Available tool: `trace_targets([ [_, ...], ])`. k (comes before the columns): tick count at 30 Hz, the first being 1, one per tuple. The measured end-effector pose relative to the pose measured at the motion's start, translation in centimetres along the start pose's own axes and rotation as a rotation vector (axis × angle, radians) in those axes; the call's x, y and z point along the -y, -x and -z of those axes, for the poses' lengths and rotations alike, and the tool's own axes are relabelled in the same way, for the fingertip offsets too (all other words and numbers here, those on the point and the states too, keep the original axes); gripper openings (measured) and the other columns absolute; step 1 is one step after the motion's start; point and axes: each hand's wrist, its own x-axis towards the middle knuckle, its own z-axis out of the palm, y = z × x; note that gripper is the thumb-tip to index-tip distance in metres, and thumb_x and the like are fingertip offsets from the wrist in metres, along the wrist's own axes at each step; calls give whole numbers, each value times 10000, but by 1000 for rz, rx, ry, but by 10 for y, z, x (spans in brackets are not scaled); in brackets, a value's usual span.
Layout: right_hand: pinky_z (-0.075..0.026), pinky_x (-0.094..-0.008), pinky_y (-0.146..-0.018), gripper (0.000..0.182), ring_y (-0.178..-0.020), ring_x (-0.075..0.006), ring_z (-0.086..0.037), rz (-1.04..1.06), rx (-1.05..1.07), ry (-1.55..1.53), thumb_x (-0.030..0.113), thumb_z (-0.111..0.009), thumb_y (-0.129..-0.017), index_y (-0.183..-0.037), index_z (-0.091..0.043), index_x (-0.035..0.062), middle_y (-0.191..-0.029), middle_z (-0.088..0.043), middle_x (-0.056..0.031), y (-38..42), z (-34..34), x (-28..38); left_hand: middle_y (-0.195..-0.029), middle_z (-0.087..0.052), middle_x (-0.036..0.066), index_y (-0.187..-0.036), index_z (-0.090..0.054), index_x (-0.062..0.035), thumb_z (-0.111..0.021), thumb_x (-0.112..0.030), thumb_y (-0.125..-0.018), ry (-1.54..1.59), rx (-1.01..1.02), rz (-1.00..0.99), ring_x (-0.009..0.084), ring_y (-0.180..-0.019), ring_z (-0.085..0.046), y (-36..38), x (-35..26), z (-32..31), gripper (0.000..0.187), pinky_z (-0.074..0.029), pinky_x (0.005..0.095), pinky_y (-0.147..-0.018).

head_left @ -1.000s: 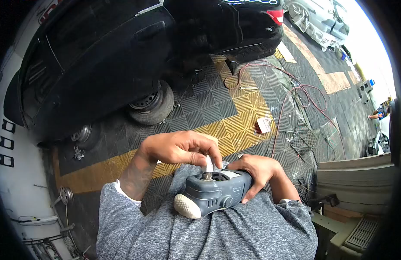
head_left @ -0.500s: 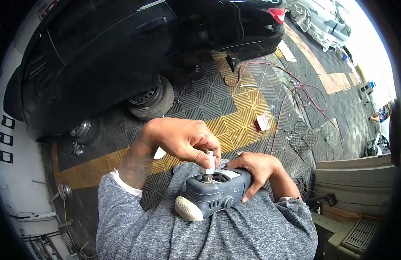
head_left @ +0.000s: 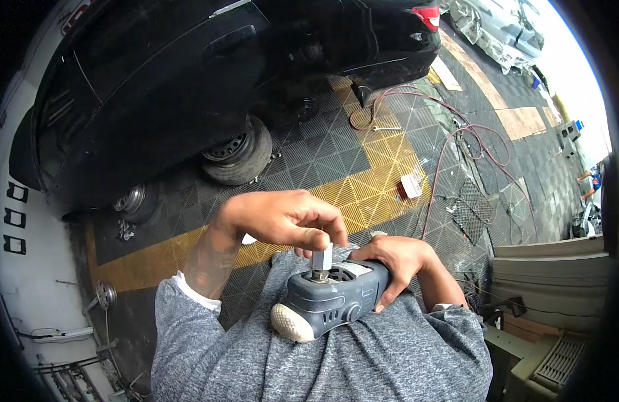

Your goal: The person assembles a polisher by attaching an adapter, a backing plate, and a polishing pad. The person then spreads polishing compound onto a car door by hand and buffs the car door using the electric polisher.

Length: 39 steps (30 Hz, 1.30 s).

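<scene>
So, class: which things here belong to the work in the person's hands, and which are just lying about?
In hand:
left hand, pinching the metal piece
right hand, gripping the grey power tool

Lying about:
red hose
wrench
white box
black car

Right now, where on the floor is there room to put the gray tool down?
The yellow strip of floor tiles between the black car's tyre and the small white box looks bare. Right of the box is crowded: red hoses and mesh mats. Both hands, left hand and right hand, are on the tool.
</scene>
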Motion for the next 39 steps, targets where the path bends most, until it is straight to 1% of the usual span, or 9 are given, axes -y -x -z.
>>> trace_targets([
  [5,-550,-352,-718,757,-815,-264,-712,-25,34,-33,375,-932,-539,-1107,-647,-38,-937,-723,-139,-1,2,-2,-1056,-707,129,-1123,-679,40,-727,-291,-920,-51,45,100,202,-943,-693,0,-9,3,391,-559,330,-791],
  [7,-549,-355,-721,754,-817,-268,-712,-31,43,-35,376,-932,-538,-1103,-648,-35,-940,-723,-138,0,3,-3,-1147,-684,167,-1178,-668,44,-737,-208,-901,-140,214,-344,238,-1065,-668,-6,2,11,381,-542,364,-888],
  [11,-551,-356,-722,741,-814,-279,-713,21,9,-5,373,-932,-536,-1087,-647,-32,-928,-722,-142,3,3,-9,-1177,-676,176,-1227,-649,57,-735,-144,-881,204,23,-176,281,-1147,-645,3,3,-3,409,-524,385,-953],
  [19,-555,-365,-718,723,-811,-295,-716,2,39,40,378,-923,-551,-1086,-647,-23,-934,-725,-156,5,11,-4,-893,-719,102,-1030,-722,-4,-752,-306,-880,-357,18,-41,167,-803,-701,-2,-26,-4,339,-532,299,-684],
  [26,-551,-364,-702,726,-795,-292,-715,-5,23,78,366,-924,-541,-1088,-642,-19,-911,-727,-153,8,15,1,-837,-705,110,-966,-699,4,-768,-339,-859,-499,31,244,207,-747,-700,-4,-45,-9,366,-518,321,-624],
  [28,-549,-364,-700,724,-793,-293,-714,-3,13,73,364,-924,-540,-1085,-642,-18,-907,-727,-153,8,15,-1,-849,-705,115,-1001,-693,7,-759,-327,-867,-468,24,-41,243,-763,-702,-4,-31,-6,366,-518,332,-628],
  [31,-548,-362,-702,725,-795,-293,-714,23,11,63,363,-924,-541,-1088,-641,-21,-907,-726,-154,5,15,-4,-879,-704,124,-1034,-684,11,-747,-297,-877,-386,79,-171,263,-798,-702,-6,-21,2,352,-523,349,-658],
  [35,-551,-357,-710,736,-801,-290,-717,20,20,78,359,-923,-541,-1098,-639,-29,-909,-727,-153,4,15,-4,-961,-719,138,-1134,-677,14,-734,-263,-885,-329,161,-45,275,-874,-710,-7,-18,7,377,-545,361,-737],
  [39,-559,-351,-713,737,-802,-281,-721,25,33,62,356,-928,-536,-1092,-640,-32,-915,-730,-150,4,14,-9,-1056,-729,149,-1170,-697,11,-739,-173,-866,-150,77,-292,284,-944,-711,-13,-13,7,358,-557,365,-822],
])
